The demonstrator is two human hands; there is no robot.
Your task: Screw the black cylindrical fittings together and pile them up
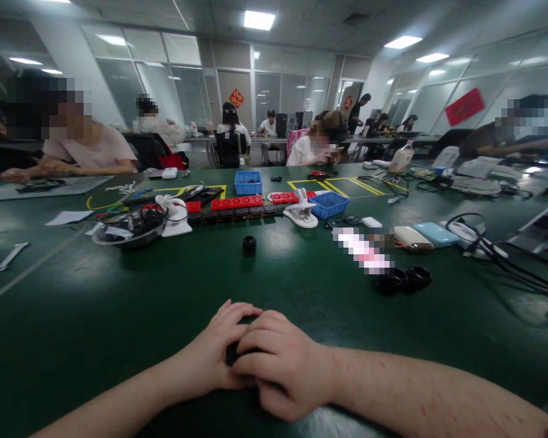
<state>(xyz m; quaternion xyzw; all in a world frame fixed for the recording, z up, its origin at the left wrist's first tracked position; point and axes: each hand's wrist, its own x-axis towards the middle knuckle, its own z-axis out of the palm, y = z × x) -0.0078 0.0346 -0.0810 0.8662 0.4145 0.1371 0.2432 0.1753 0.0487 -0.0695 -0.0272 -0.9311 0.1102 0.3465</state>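
Our right hand [287, 359] laps over left hand [228, 340], fingers bent. Dark patch [232, 353] between them — part or shadow, can't tell if we're grasping anything. Nearest loose thing: black ring piece [249, 246] on green table [164, 310], between hands and far edge. Step reads as two-handed close work; next move, we judge, calls for parting hands. More black rings [398, 283] toward right edge. Palms hidden, near edge cut off; bright item [363, 250] pixelated.

Office-style workshop: long, smooth dark-green tabletop [187, 274]; red rectangular socket strip [236, 202]; blue rectangular plastic basket [248, 188]; bright white ceiling panel [259, 20]; tall glass partitions [182, 91]; people [301, 152] seated around.
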